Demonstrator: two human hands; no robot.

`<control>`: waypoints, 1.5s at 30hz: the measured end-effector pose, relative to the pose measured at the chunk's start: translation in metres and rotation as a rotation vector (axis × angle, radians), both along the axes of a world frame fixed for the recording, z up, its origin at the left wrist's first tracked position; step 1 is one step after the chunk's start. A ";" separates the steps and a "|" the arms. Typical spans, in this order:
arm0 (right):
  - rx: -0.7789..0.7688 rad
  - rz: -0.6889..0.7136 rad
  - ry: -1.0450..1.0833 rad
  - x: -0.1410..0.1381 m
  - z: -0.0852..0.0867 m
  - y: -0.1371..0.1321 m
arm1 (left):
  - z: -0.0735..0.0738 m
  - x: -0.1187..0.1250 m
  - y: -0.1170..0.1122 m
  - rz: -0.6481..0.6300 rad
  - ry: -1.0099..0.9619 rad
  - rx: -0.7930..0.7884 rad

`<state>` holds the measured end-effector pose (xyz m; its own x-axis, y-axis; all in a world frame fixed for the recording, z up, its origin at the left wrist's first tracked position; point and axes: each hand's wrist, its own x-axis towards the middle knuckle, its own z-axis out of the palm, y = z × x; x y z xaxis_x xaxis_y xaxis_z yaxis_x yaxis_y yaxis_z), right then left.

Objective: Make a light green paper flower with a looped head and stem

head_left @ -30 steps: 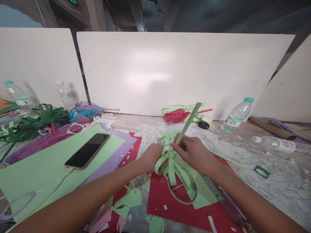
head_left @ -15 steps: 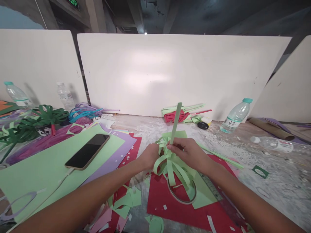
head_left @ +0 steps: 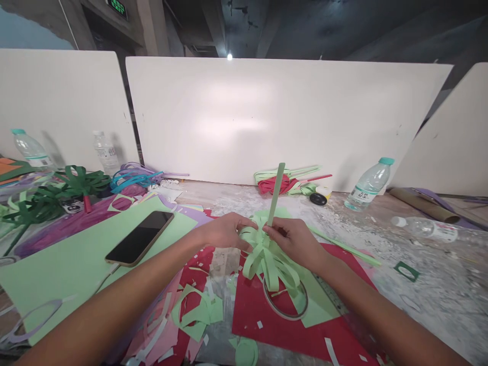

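Note:
A light green paper-loop flower (head_left: 271, 267) with an upright paper strip as its stem (head_left: 277, 195) is between my hands. My right hand (head_left: 299, 239) pinches the stem's base at the centre of the loops. At the flower's left side, my left hand (head_left: 229, 231) has its thumb and fingers apart around the outer loops, its fingertips beside the paper. Under the flower lie a roll of tape (head_left: 287, 316), a light green sheet (head_left: 319, 305) and a red sheet (head_left: 251, 315). A clear ruler (head_left: 331, 295) sits partly beneath my right forearm.
On the left a phone (head_left: 140, 238) with a cable rests on green paper (head_left: 49, 274). Green scraps (head_left: 202, 311) lie in front. A water bottle (head_left: 369, 184) stands at right; another (head_left: 427, 227) lies flat. Paper strips (head_left: 280, 184) lie by the white board (head_left: 285, 112).
My left hand has drawn back to the left and its fingers have spread from the loops. My right hand keeps its pinch on the stem. The view has shifted slightly.

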<state>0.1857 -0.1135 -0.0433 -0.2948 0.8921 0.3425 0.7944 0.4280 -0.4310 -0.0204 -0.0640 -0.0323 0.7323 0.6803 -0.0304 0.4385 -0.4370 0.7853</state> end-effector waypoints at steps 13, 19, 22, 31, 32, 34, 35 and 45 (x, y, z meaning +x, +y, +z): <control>0.106 0.001 0.425 0.002 0.027 -0.015 | 0.039 -0.004 -0.015 0.413 -0.511 0.199; 0.355 0.193 0.223 -0.009 0.023 -0.012 | 0.025 0.019 -0.034 0.298 -0.551 -0.263; 0.394 0.302 0.063 -0.008 0.016 -0.009 | 0.014 0.028 -0.032 0.348 -0.740 -0.411; -0.336 0.257 0.719 -0.015 0.006 -0.023 | 0.023 0.024 -0.013 0.443 -1.139 -0.392; -0.429 0.247 0.740 -0.017 0.004 -0.024 | 0.026 0.023 -0.012 0.452 -1.194 -0.412; -0.523 0.237 0.730 -0.021 0.001 -0.026 | 0.032 0.024 -0.010 0.449 -1.257 -0.435; -0.540 0.245 0.732 -0.023 -0.001 -0.026 | 0.034 0.024 -0.009 0.448 -1.271 -0.425; -0.494 0.231 0.916 -0.039 -0.017 -0.022 | 0.046 0.029 -0.011 0.550 -1.075 -0.093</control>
<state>0.1466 -0.1358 -0.0605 -0.2877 0.9482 0.1344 0.0010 0.1406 -0.9901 0.0081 -0.0754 0.0138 0.0277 0.9362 0.3505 -0.3476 -0.3197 0.8815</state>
